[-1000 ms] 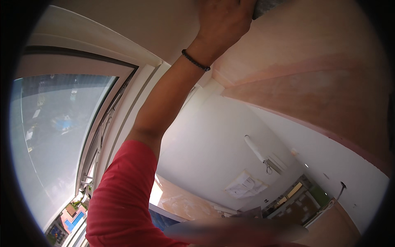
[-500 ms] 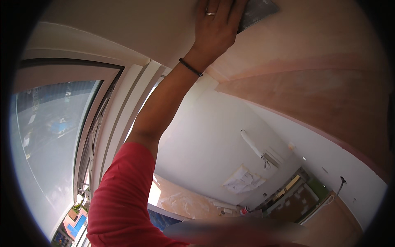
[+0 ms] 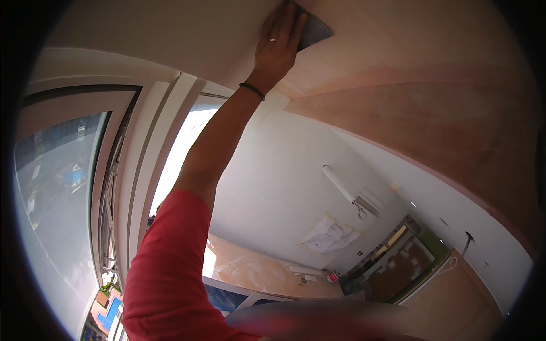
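Left hand high on blade

No lettering is legible. The pale paper sheets near the lower edge of the white wall bear dark marks too small to read; any print on the red-and-white can by the pinkish surface's right end is indistinct.

A room under renovation, shown by patchy pinkish plaster and paper sheets on a white wall
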Tool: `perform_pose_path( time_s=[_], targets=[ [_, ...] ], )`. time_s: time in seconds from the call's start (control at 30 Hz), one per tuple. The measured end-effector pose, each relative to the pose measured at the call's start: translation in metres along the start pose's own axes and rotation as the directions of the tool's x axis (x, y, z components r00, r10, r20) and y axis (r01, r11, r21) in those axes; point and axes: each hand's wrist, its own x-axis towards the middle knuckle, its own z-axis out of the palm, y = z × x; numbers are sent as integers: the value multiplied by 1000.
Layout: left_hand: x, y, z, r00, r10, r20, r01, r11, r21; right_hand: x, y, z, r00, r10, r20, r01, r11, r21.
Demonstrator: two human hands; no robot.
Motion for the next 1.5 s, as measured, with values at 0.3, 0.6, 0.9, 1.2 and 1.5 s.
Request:
perform_pose_path(
  time_s=[0.3,0.6,0.9,1.2,1.5],
  targets=[
    [-21,20,-40,997,-17,-73,11,996,-85,-2,0,-6,1000,0,22,-1,1000,24],
    [140,18,-146,921,-61,-384,81,996,34,0,2,-6,998,-4,62,0,999,50],
    [172,5,-141,925,-47,-377,60,998,23,1,2,-3,996,-12,84,6,998,66],
    [165,8,-180,932,33,-361,-25,999,27,0,-2,4,992,-82,96,72,992,104],
    [162,12,-153,966,-17,-257,27,999,35,-15,-6,5,995,91,-46,-93,995,-38]
  ],
)
